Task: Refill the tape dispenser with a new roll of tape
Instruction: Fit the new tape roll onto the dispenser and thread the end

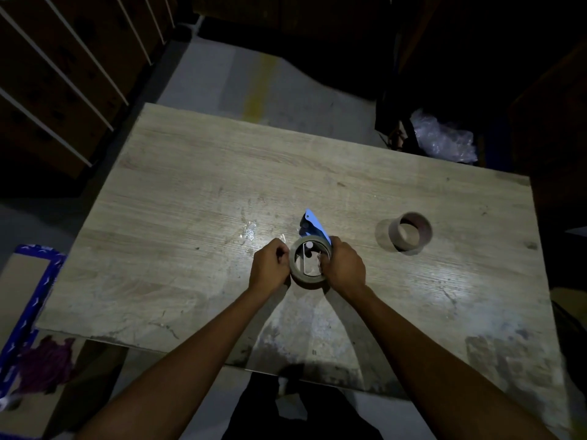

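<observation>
A roll of brown tape [297, 274] is held just above the middle of the wooden table [190, 192], its hole facing up. My left hand [270, 269] pinches the roll's left rim. My right hand [344, 266] grips its right side, fingers curled over the edge. A blue tape dispenser [313, 225] pokes out from behind the roll, mostly hidden by the roll and my right hand. A bare cardboard core [411, 231] stands on the table to the right, apart from both hands.
A scrap of clear film [249, 231] lies left of the dispenser. Crumpled clear plastic [444, 138] sits beyond the table's far right corner. A cardboard box with blue tape [28, 300] is on the floor at left. Shelving [63, 74] stands at far left.
</observation>
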Demonstrator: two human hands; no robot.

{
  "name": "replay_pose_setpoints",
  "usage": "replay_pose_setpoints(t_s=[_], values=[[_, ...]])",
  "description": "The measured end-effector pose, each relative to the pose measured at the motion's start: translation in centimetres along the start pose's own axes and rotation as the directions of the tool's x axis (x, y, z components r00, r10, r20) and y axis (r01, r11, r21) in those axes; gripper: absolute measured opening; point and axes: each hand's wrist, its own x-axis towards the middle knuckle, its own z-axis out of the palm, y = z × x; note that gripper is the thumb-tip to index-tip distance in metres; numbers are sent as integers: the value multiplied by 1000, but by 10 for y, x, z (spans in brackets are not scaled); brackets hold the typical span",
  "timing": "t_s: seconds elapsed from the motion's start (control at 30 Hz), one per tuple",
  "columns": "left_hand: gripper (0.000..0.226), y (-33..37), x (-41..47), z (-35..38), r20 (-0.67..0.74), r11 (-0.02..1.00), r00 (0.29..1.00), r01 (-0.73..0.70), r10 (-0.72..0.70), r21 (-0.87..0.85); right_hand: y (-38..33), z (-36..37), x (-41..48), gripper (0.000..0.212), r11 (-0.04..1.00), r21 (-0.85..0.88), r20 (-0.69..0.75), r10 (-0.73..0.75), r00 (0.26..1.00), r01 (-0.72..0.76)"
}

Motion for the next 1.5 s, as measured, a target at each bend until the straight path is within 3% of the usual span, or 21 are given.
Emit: replay_pose_setpoints(t_s=[0.13,0.27,0.47,0.6,0.73,0.9,1.03,1.2,1.4,1.5], values=[[12,5,-5,1,-45,1000,999,-14,14,-15,-2,0,5,23,998,-55,5,32,999,-32],[10,10,-8,4,-80,998,997,-29,25,-59,4,-4,8,20,999,-4,16,35,999,-35],[5,33,-11,9,-144,982,973,-186,181,-26,27,-16,11,21,953,290,136,47,990,-86],[6,53,-8,19,-78,966,963,-256,257,26,47,-19,9,21,910,393,258,25,966,-129],[9,65,-8,30,-24,939,941,-335,338,73,59,-30,5,30,976,217,147,-30,989,-2],[8,81,-7,47,21,911,920,-392,392,129,64,-54,-7,27,931,343,-133,-86,987,128],[9,84,-1,51,35,923,930,-367,366,118,65,-77,-7,33,887,391,-94,-228,969,246],[8,91,9,45,91,925,935,-353,343,143,63,-88,4,33,892,356,-60,-274,960,277],[8,93,16,40,135,910,925,-375,355,175,46,-95,20,21,885,242,29,-417,908,399],[8,93,17,39,134,915,927,-369,350,165,43,-93,26,18,894,219,58,-411,910,390]])
